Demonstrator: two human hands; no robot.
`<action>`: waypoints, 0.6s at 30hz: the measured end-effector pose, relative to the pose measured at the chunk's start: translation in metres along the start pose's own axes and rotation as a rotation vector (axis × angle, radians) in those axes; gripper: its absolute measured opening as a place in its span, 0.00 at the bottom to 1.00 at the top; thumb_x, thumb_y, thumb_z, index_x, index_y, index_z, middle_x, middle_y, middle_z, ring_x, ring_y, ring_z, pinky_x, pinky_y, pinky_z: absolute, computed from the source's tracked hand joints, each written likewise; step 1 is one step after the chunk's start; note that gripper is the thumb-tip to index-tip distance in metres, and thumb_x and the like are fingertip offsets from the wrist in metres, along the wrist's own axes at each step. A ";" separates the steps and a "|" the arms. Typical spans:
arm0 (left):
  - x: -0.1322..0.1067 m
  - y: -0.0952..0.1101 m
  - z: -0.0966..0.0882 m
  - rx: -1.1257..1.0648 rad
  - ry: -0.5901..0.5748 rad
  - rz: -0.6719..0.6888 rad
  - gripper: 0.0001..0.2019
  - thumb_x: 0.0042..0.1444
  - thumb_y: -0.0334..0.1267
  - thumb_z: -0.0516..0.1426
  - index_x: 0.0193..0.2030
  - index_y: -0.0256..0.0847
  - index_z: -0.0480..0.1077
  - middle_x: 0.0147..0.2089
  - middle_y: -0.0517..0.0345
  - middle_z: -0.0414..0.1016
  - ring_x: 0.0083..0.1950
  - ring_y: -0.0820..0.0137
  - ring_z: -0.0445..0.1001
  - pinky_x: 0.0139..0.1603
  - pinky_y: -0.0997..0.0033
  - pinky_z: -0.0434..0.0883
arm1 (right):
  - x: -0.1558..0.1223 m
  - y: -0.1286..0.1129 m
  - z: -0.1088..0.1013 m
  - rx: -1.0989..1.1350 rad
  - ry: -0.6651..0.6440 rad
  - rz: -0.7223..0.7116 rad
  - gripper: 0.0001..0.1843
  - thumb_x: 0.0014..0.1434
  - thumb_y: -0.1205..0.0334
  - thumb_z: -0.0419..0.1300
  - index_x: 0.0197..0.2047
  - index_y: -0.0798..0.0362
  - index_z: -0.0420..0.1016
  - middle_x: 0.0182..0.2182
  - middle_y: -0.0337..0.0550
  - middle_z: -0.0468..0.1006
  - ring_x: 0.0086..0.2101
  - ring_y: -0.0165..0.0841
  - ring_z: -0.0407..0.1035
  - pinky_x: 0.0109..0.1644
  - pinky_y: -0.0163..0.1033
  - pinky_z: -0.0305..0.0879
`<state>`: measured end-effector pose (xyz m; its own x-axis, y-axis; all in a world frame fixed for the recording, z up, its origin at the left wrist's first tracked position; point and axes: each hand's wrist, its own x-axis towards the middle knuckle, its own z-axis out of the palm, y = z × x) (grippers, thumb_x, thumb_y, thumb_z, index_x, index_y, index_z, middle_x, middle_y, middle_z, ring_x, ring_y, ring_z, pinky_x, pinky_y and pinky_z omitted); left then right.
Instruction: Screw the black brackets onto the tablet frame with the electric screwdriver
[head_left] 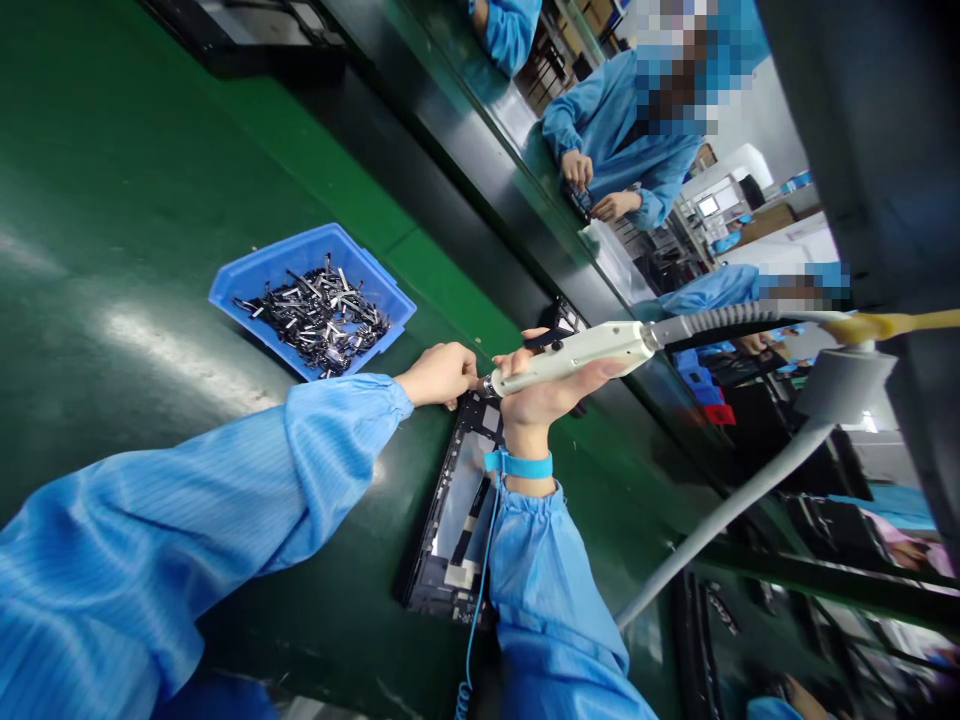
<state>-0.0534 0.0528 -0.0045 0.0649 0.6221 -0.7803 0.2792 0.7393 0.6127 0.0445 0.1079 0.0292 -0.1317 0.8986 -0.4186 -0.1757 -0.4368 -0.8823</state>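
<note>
Screwdriver [570,358], a pale electric one on a coiled lead, is the tool in work, and the single head view shows it lying nearly level across the middle of the scene, its tip pointing left onto the far end of a dark device frame [459,505] that lies flat on the green bench [135,250]. The right hand [541,392] is wrapped around the driver's body, fingers closed on it, with a blue wrist strap [519,464] and its thin cord running down the sleeve. The left hand [439,374] sits just left of the tip, fingers curled together at the frame's far edge; it seems to steady the frame or a small part there, though whether it pinches a screw is too small to tell. To the far left, well apart from the hands, a blue tray [247,285] holds a heap of small dark and silvery metal parts. Beyond the belt, other people in blue coats work at their own places. By my reading the step in hand is driving a fastener at that far end of the frame. The next move calls for keeping the bit square to the frame and holding the frame firmly so it does not slide.
</note>
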 end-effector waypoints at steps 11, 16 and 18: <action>0.002 -0.002 0.000 -0.074 -0.006 -0.014 0.06 0.55 0.29 0.54 0.28 0.34 0.67 0.18 0.59 0.67 0.21 0.70 0.72 0.29 0.76 0.69 | -0.001 0.006 0.005 0.038 0.010 0.045 0.48 0.33 0.15 0.50 0.30 0.57 0.63 0.11 0.35 0.60 0.12 0.27 0.56 0.20 0.35 0.60; -0.005 -0.002 -0.001 -0.159 -0.006 -0.066 0.06 0.60 0.29 0.51 0.33 0.32 0.66 0.24 0.56 0.71 0.24 0.70 0.74 0.25 0.77 0.70 | -0.002 0.007 0.007 0.076 0.010 0.011 0.44 0.37 0.17 0.51 0.26 0.57 0.65 0.10 0.36 0.60 0.12 0.28 0.57 0.20 0.37 0.62; -0.013 -0.001 -0.001 -0.179 0.019 -0.096 0.06 0.62 0.30 0.49 0.37 0.31 0.66 0.30 0.53 0.74 0.25 0.73 0.74 0.25 0.77 0.72 | -0.002 0.006 0.007 0.102 0.026 -0.017 0.43 0.40 0.18 0.50 0.26 0.56 0.65 0.11 0.35 0.60 0.12 0.27 0.56 0.21 0.37 0.63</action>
<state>-0.0555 0.0447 0.0053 0.0272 0.5498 -0.8348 0.1083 0.8286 0.5493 0.0369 0.1027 0.0264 -0.1032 0.9061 -0.4104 -0.2760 -0.4225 -0.8633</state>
